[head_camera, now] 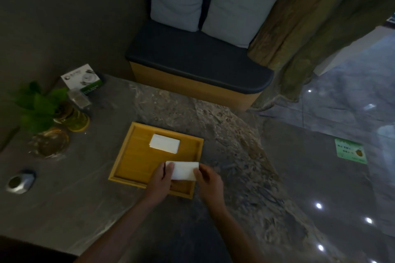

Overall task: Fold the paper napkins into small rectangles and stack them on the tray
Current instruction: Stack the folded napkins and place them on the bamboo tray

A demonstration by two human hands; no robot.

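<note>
Here, folded napkin (184,170) pinched between left hand (160,179) and right hand (210,181) over tray (136,156); labels unreadable.

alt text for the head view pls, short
Two bare hands, left hand and right hand, hold a folded white napkin over the wooden tray, where a stack of folded napkins lies, on a stone-look table.

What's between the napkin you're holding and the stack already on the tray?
Nothing: in the head view only bare tray floor separates the held napkin from the stack.
</note>
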